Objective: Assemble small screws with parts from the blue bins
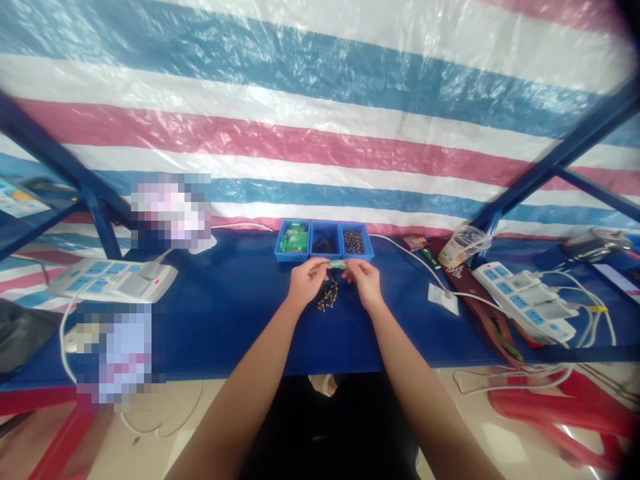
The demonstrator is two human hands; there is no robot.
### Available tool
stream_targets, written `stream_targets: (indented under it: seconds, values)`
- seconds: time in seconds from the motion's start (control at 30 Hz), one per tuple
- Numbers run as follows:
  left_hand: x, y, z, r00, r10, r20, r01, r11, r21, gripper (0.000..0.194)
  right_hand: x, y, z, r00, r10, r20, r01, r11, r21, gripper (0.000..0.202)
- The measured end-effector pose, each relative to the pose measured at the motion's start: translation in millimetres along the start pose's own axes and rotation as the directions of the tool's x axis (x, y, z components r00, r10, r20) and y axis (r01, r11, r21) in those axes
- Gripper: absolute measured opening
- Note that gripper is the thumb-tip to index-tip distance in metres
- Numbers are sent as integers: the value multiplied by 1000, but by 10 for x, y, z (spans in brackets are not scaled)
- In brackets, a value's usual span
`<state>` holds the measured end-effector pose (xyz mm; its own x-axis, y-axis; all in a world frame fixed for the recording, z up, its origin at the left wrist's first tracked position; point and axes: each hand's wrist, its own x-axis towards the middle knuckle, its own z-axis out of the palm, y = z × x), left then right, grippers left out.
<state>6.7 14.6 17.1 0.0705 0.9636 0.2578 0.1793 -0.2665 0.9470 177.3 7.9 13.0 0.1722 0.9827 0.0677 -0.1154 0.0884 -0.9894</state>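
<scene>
Between my two hands, just in front of the blue bins, is a small pale green piece (337,264). My left hand (309,280) pinches its left end, and my right hand (365,280) pinches its right end. Below them on the blue table (320,343) lies a loose pile of small dark and brass-coloured parts (327,297). Three joined blue bins stand behind: the left bin holds green pieces (294,238), the middle one small black parts (325,244), the right one small metallic parts (354,242).
Power strips lie at the left (115,279) and right (525,303), with white cables. A clear plastic cup (463,247), a small white packet (443,299) and a dark red strap (480,313) are at the right. A striped sheet (320,140) hangs behind.
</scene>
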Motion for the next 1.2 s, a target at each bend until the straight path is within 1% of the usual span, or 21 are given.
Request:
stream_targets:
  seconds: [0.07, 0.17, 0.33, 0.47, 0.6, 0.73, 0.9, 1.07, 1.2]
  values:
    - [-1, 4, -6, 1000, 21, -10, -21, 1000, -9, 31, -4, 0, 6, 1000, -11, -3, 11, 1000, 2, 34]
    - [7, -32, 3, 997, 46, -69, -46, 999, 14, 28, 1, 25, 9, 999, -34, -7, 34, 999, 11, 31]
    - [28, -120, 28, 990, 91, -110, -80, 992, 101, 23, 16, 83, 4, 999, -45, -16, 44, 999, -23, 32]
    - [37, -137, 30, 985, 109, -134, -95, 990, 108, 23, 13, 83, 12, 998, -54, -9, 54, 998, -21, 32]
    - [41, -124, 26, 986, 94, -139, -81, 992, 94, 24, 10, 60, 17, 999, -31, -13, 30, 999, -44, 36]
    - [40, -105, 17, 990, 77, -118, -68, 995, 78, 27, 12, 52, 11, 1000, -26, -10, 26, 998, -50, 42]
    - [35, -76, 15, 996, 50, -80, -46, 998, 49, 32, 15, 64, 4, 999, -51, -1, 51, 998, -21, 40]
    - [37, -46, 15, 997, -5, -79, 4, 1000, -12, 35, 14, 56, 15, 999, -34, -2, 34, 999, -38, 40]
    - [45, -55, 10, 997, -10, -82, 9, 1000, -12, 36, 14, 54, 19, 1000, -21, -2, 21, 998, -52, 40]
